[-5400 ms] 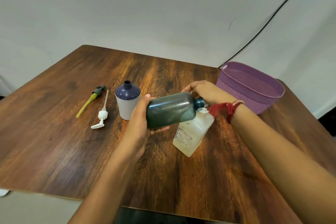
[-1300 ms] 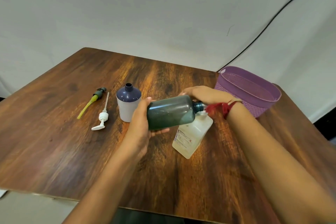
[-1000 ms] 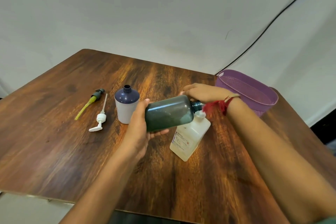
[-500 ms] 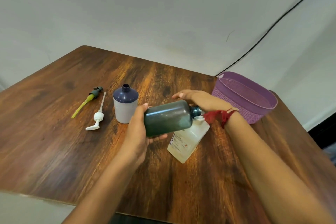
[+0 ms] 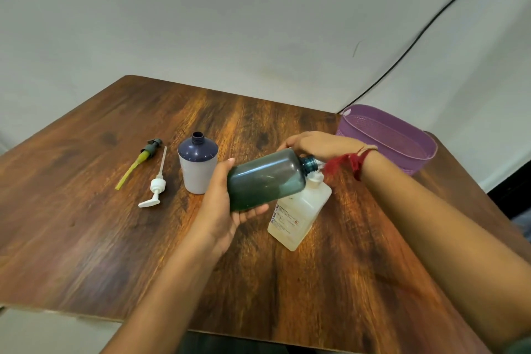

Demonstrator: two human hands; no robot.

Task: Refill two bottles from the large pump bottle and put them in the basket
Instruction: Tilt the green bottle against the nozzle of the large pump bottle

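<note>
Here, in the head view, the left hand (image 5: 227,210) grips the base end of a translucent teal plastic bottle (image 5: 265,181), with its fingers curled beneath. The bottle's long axis lies nearly level, and its open neck points away from those fingers toward the right hand (image 5: 319,145). That hand lies palm-down, fingers fairly straight, over the hidden pump head of the large milky-white pump bottle (image 5: 298,210), which stands on the brown wooden table (image 5: 86,238) just below the teal neck. Whether mouth and nozzle touch cannot be told. Beyond the left fingers stands an uncapped grey bottle with a navy shoulder (image 5: 197,169). Past the right wrist stands the purple plastic basket (image 5: 402,135). Judged step: filling the first bottle.
</note>
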